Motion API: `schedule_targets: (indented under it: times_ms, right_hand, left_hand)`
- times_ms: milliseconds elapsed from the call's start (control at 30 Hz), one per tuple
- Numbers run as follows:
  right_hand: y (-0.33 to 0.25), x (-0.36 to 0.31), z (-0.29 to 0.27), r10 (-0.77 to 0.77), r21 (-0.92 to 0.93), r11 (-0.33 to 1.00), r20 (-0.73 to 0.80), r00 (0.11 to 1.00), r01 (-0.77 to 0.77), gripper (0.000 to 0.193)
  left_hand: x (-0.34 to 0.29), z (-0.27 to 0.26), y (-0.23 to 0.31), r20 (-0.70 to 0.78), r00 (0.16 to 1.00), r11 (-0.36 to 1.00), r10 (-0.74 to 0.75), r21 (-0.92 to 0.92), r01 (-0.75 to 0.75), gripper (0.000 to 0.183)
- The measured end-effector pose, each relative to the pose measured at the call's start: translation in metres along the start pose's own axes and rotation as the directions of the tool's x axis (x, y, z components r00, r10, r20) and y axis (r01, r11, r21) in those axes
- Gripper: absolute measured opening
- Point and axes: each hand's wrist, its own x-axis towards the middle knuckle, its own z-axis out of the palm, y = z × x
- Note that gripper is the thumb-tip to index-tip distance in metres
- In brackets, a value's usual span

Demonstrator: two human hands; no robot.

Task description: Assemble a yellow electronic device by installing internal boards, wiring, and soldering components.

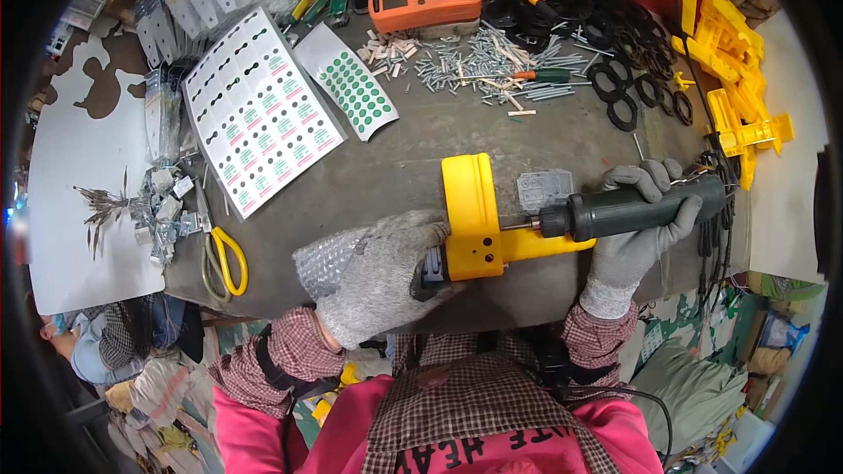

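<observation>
My right hand point(634, 237), in a grey glove, is wrapped round a dark electric screwdriver point(645, 208) lying level, its tip pointing left. The thin bit point(520, 224) meets the right side of a yellow plastic housing point(471, 211), which has a ring-like top and a handle stretching right beneath the screwdriver. On the housing's left side my gloved left hand point(386, 272) is closed, gripping it along with a dark part point(430, 268) at its edge. Clear bubble wrap point(325, 259) bunches beside that hand. A small clear plastic piece point(544, 189) lies behind the bit.
Loose screws point(483, 61), a small screwdriver point(544, 75) and black rings point(615, 88) cover the back. An orange meter point(425, 2) stands there too. Left are sticker sheets point(263, 114) and yellow-handled scissors point(230, 263). Yellow housings point(742, 79) pile up at the right; cables point(716, 254) hang there.
</observation>
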Motion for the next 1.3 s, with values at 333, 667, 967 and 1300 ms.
schedule_targets:
  times_ms: [333, 667, 967, 1300]
  right_hand:
    - [0.006, 0.002, 0.014, -0.044, -0.132, 0.990, 0.021, 0.999, 0.047, 0.042]
    - [-0.015, -0.025, -0.003, -0.032, 0.052, 0.998, 0.108, 0.994, 0.026, 0.038]
    - [-0.020, -0.020, -0.003, -0.033, 0.105, 0.994, 0.089, 0.995, 0.023, 0.035]
    - [-0.010, -0.025, -0.002, -0.012, 0.103, 0.995, -0.012, 1.000, 0.013, 0.032]
  left_hand:
    - [0.000, 0.001, 0.003, -0.084, 0.996, 1.000, -0.006, -0.008, 0.005, 0.059]
    - [-0.035, 0.002, -0.018, 0.045, 0.924, 0.749, 0.380, 0.570, -0.336, 0.052]
    - [-0.030, 0.002, -0.019, 0.036, 0.919, 0.738, 0.393, 0.584, -0.338, 0.052]
    - [-0.037, 0.004, -0.019, 0.119, 0.935, 0.717, 0.333, 0.613, -0.333, 0.052]
